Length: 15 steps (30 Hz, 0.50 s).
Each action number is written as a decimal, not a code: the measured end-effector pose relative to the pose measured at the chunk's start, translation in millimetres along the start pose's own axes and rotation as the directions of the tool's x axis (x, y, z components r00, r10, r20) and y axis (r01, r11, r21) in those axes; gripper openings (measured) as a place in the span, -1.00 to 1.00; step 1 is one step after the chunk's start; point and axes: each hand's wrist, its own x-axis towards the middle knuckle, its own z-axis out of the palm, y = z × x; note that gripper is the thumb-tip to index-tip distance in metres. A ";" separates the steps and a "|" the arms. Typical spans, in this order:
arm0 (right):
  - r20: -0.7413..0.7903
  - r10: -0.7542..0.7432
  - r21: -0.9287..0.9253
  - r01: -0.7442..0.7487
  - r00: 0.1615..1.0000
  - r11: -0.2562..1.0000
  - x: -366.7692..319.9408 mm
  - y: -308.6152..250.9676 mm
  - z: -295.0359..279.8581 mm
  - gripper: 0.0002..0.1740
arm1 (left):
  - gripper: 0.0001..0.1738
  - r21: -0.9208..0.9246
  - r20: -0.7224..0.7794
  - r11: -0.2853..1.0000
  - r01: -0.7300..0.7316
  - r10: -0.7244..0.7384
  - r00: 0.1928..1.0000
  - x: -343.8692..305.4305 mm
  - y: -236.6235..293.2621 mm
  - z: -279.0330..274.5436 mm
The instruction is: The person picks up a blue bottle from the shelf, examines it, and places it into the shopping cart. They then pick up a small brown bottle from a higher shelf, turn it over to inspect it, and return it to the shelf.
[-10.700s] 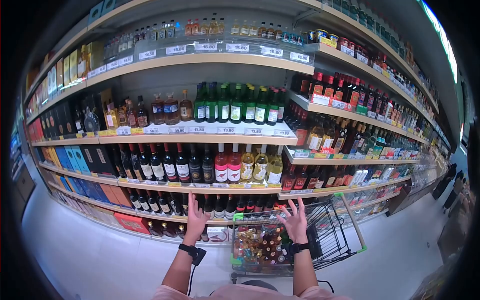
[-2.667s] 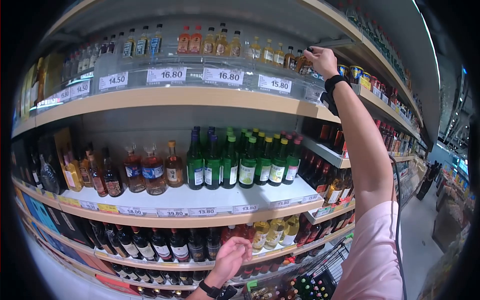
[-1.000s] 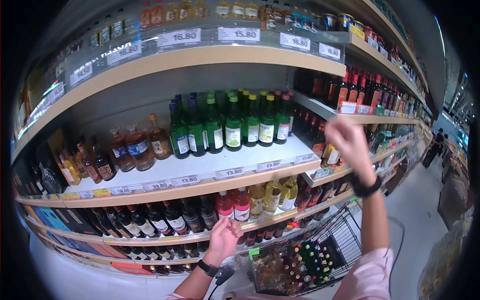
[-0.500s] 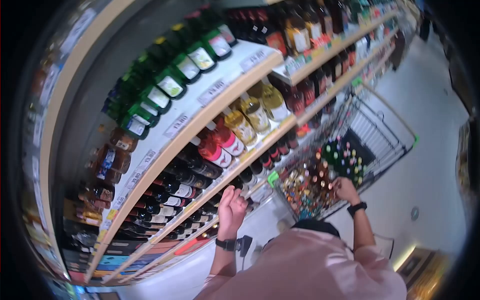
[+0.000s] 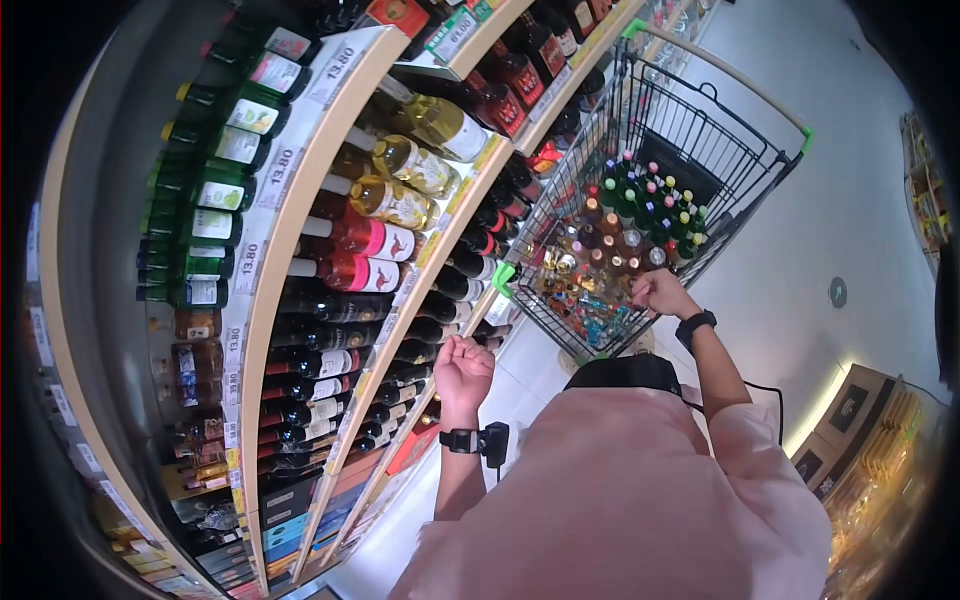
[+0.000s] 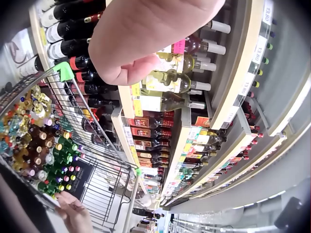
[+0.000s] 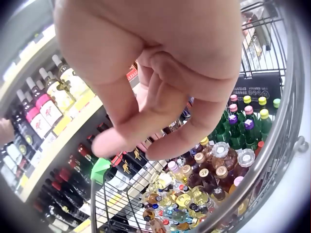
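Observation:
My right hand (image 5: 663,292) is over the near side of a wire shopping cart (image 5: 720,72), fingers loosely curled and pointing down. In the right wrist view no object shows between its fingers (image 7: 160,104). Below it in the cart lie many miniature bottles (image 7: 180,213), some amber and some turquoise. Brown bottles (image 5: 610,250) with pale caps stand beside them, and green bottles (image 5: 680,215) with coloured caps stand farther back. My left hand (image 5: 463,375) is raised in front of the wine shelf, fingers loosely bent and holding nothing.
Shelves run along the left with green bottles (image 5: 215,190), yellow wine bottles (image 5: 400,165), pink-labelled bottles (image 5: 365,255) and dark wine bottles (image 5: 320,360). A green cart corner (image 5: 505,280) sits close to the shelf edge. At lower right stands a display with yellow packs (image 5: 890,450).
Earlier my right hand reached to the miniature bottles on the top shelf; it came down to the cart, which gained green bottles. The view has turned down toward the cart. My left hand stays raised.

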 end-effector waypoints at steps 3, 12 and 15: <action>0.032 -0.130 -0.133 0.133 0.991 0.982 25.2 46.9 1.1 -0.77 | -0.67 0.017 0.010 1.000 -0.005 0.005 1.000 -0.1 -7.1 3.5; 0.122 -0.057 -0.323 0.094 0.991 0.942 25.1 56.5 24.6 -0.84 | -0.83 0.211 -0.235 0.961 -0.179 0.228 0.945 -6.0 -22.5 27.6; 0.105 -0.157 -0.364 0.185 0.982 0.913 47.6 83.3 45.0 -0.79 | -0.84 0.241 -0.222 0.956 -0.169 0.223 0.949 -10.1 -30.0 32.7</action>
